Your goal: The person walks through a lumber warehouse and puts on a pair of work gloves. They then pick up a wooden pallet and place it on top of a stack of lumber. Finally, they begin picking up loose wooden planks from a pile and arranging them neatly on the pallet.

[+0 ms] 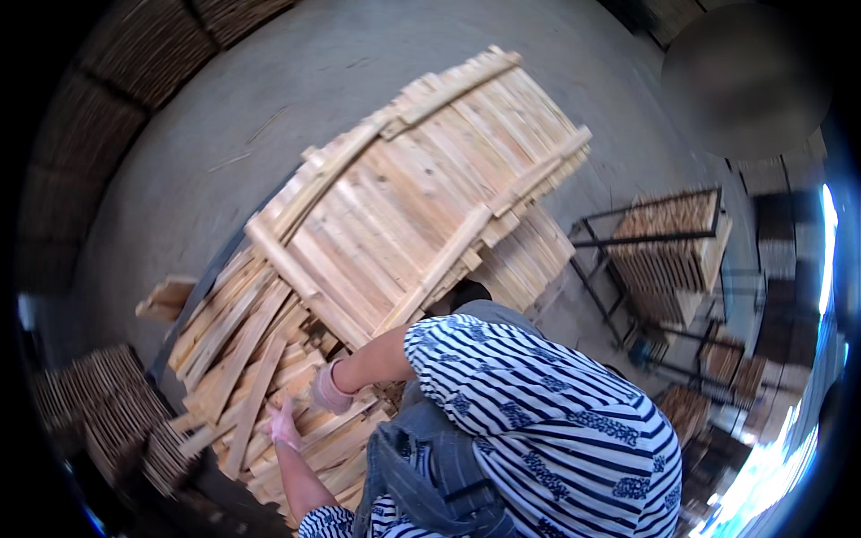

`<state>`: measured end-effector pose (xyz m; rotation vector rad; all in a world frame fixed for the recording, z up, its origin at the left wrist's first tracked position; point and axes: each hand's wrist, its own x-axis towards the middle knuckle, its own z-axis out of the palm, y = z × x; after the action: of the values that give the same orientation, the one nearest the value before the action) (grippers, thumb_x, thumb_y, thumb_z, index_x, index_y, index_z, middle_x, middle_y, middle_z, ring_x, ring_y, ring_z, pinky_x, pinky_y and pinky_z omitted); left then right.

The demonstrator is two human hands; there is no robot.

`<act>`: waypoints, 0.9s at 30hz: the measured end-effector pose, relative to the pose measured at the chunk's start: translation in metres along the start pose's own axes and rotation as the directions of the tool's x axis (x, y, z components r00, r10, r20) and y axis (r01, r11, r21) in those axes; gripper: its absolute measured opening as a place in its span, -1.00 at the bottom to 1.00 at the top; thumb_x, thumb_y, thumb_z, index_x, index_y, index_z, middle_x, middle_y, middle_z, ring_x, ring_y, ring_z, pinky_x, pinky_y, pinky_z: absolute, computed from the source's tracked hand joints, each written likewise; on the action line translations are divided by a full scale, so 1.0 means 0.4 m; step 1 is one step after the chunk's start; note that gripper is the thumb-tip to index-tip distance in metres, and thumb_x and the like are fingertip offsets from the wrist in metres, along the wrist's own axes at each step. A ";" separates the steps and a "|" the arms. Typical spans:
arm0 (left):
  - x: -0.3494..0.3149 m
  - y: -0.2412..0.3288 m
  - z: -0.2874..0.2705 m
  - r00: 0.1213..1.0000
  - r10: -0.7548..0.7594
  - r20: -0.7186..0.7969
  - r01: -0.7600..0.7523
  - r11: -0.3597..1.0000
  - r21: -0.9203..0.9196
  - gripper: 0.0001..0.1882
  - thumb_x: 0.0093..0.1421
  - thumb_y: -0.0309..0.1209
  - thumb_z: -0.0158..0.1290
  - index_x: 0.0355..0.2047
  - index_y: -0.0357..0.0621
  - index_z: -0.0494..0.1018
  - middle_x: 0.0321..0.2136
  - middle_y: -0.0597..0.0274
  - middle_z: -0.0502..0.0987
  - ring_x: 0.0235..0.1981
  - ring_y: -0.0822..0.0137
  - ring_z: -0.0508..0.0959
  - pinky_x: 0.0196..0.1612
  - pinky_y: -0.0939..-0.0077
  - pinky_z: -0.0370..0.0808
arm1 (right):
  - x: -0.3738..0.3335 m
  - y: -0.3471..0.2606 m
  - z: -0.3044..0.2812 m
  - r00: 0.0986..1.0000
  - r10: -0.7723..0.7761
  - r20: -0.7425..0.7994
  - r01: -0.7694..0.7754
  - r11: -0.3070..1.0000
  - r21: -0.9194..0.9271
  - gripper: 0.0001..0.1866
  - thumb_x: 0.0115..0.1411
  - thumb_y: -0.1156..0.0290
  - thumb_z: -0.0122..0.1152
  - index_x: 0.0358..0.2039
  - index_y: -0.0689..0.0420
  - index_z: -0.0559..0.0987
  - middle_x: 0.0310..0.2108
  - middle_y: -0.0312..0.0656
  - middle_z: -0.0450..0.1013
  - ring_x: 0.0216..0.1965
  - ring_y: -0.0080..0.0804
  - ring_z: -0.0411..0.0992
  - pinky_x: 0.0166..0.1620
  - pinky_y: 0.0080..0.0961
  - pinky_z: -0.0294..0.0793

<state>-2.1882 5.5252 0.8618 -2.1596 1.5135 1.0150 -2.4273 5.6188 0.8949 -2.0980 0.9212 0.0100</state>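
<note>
In a pale pink glove, my left hand [284,424] reaches into a heap of loose wooden boards [309,439]. Its fingertips are against or very near the edge of one narrow wooden board [254,408] lying aslant on top; blur hides whether they close on it. My right hand [332,389], also gloved in pink, is low over the same heap, right of and a little beyond the left. Its fingers are turned away and hidden. Beyond both hands rises a large stack of boards [386,215], laid side by side, with long strips across the top along its edges.
A dark metal bar [199,309] runs along the left of the heap. Slatted wood bundles [112,403] stand at the lower left. On the right, a dark metal rack [599,240] stands by stacked boards [664,251]. Thin wood scraps [230,162] lie on the grey floor [296,72].
</note>
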 end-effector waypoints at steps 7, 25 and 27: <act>-0.133 0.009 -0.036 1.000 0.026 -0.005 -0.025 0.846 -0.532 -0.20 0.24 0.02 0.10 0.37 -0.06 0.12 0.30 0.04 0.23 0.28 0.03 0.25 0.29 0.09 0.20 | -0.020 -0.075 -0.298 0.999 -0.027 -0.044 0.024 0.998 -0.054 -0.58 0.08 0.25 0.17 -0.06 0.17 0.59 -0.17 0.05 0.57 -0.11 0.00 0.55 -0.14 -0.09 0.54; -0.462 0.164 0.184 0.908 0.307 0.284 -0.175 0.896 -0.408 -0.42 0.31 -0.12 0.05 0.25 -0.11 0.27 0.16 0.11 0.37 0.16 0.18 0.37 0.20 0.27 0.30 | -0.664 0.165 -0.231 0.642 0.114 -0.759 0.205 0.928 0.312 -0.54 0.20 0.08 0.12 -0.06 0.19 0.55 -0.11 0.16 0.52 -0.05 0.03 0.51 0.00 -0.15 0.48; -0.467 0.184 0.204 0.892 0.330 0.309 -0.194 0.896 -0.398 -0.45 0.32 -0.13 0.04 0.23 -0.12 0.29 0.14 0.12 0.39 0.15 0.20 0.38 0.19 0.29 0.31 | -0.967 0.217 -0.104 0.840 0.393 -0.374 -0.156 0.835 0.527 -0.47 0.27 -0.03 0.04 -0.10 0.24 0.57 -0.15 0.16 0.52 -0.07 0.01 0.52 -0.01 -0.17 0.49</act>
<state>-2.3207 5.6747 0.9462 -1.8441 1.5549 1.8065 -2.7761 5.7914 0.9823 -1.4970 1.3635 -0.5483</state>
